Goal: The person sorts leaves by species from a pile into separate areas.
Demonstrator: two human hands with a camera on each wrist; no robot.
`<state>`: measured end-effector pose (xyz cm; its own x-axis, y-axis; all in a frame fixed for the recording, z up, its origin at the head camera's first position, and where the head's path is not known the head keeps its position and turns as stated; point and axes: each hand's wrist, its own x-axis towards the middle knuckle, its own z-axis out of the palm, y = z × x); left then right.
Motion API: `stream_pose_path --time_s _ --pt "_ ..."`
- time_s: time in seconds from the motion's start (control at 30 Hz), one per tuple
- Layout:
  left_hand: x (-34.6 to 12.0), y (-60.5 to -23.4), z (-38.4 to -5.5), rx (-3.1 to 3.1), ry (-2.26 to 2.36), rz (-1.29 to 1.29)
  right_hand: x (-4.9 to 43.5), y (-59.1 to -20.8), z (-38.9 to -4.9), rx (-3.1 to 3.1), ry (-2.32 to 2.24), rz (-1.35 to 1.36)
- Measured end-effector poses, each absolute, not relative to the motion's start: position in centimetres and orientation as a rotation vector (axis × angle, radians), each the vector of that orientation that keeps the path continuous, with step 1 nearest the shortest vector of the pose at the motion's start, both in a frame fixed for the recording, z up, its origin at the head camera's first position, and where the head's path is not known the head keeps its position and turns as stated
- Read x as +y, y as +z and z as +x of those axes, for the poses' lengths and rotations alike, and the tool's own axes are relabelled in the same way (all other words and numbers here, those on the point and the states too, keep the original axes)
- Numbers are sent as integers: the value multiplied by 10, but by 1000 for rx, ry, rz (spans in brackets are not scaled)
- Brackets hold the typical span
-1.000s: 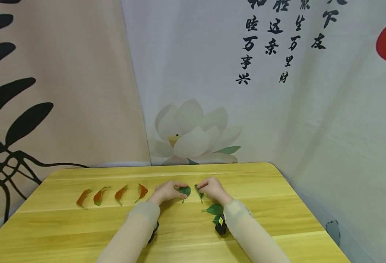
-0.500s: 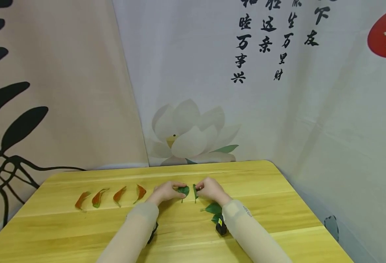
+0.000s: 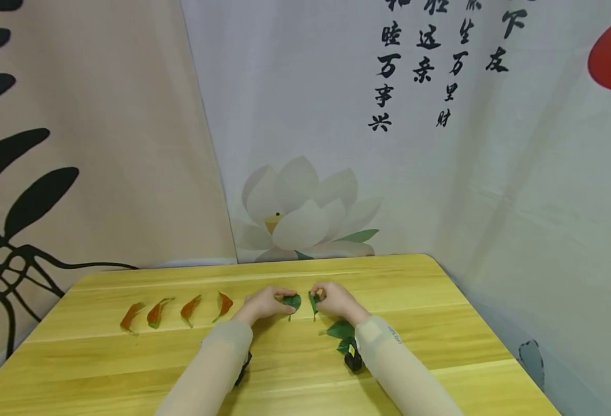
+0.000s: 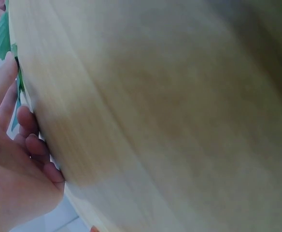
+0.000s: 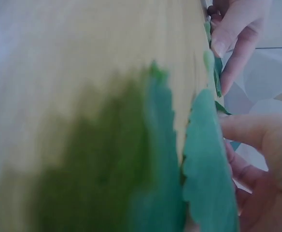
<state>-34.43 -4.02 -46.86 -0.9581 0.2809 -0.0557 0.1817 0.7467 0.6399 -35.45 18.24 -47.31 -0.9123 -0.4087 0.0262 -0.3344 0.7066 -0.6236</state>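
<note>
My left hand [image 3: 263,303] holds a rounded green leaf [image 3: 293,301] flat on the table between thumb and index finger. Just to its right, my right hand [image 3: 336,300] pinches a narrow-looking green leaf [image 3: 313,301], its stem toward me. In the left wrist view the left hand [image 4: 15,164] lies at the table's surface, its leaf mostly hidden. The right wrist view shows the right hand [image 5: 271,159] behind a large, near green leaf [image 5: 204,164]. Two green leaves, the upper one [image 3: 341,330] and the lower [image 3: 344,345], lie by the right wrist.
Several orange-red leaves [image 3: 190,310] lie in a row on the left of the wooden table [image 3: 284,375]. A black wrist camera [image 3: 353,359] hangs under the right sleeve. A printed cloth [image 3: 305,115] stands behind the table.
The right fingers shift on their leaf, turning it slightly on the spot. The left hand stays on its leaf. The head view tilts a little.
</note>
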Motion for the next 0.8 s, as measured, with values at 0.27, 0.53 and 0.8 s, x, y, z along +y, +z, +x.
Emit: stream_pose_path --time_s 0.27,0.53,0.8 --pt "-39 -469 -344 2795 1004 378 183 -472 -357 2805 -931 -678" --pt "-38 -470 -346 2808 994 383 182 -469 -355 2792 -891 -676" --pt "-38 -469 -346 2809 991 373 182 -470 -351 2844 -922 -536"
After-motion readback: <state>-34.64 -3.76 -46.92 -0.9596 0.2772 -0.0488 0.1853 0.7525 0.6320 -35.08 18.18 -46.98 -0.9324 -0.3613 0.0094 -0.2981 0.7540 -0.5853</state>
